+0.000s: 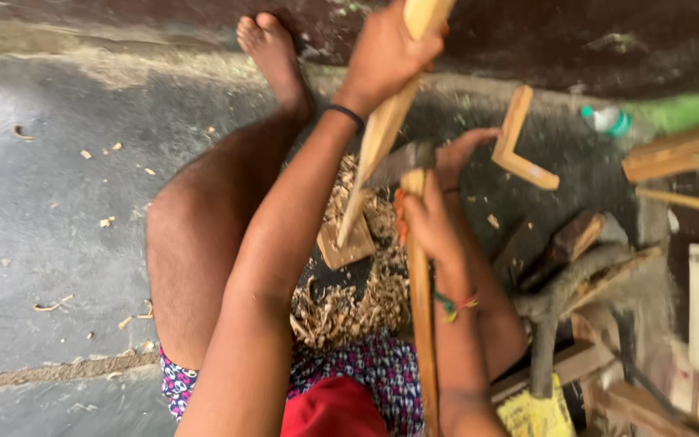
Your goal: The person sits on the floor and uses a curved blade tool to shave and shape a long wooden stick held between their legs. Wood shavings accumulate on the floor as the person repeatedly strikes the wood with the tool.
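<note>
Down on the grey floor (50, 210) the person sat with a bare leg (204, 226) stretched out, chips scattered beside it. Further right, the left hand (386, 53) was wrapped tight round a pale wooden stick (378, 146), its lower tip resting on a small block (348, 244) amid shavings (349, 303). Beside it the right hand (430, 222) gripped the handle of an adze (416, 267), blade (398, 162) near the stick. An L-shaped piece (519, 146) and scrap timber (681, 154) lay rightmost.

Floor-level woodcarving workshop: wood shavings (349, 303) heaped on the concrete floor (50, 202), offcuts (519, 146) and timber pieces (681, 154) scattered alongside.
</note>
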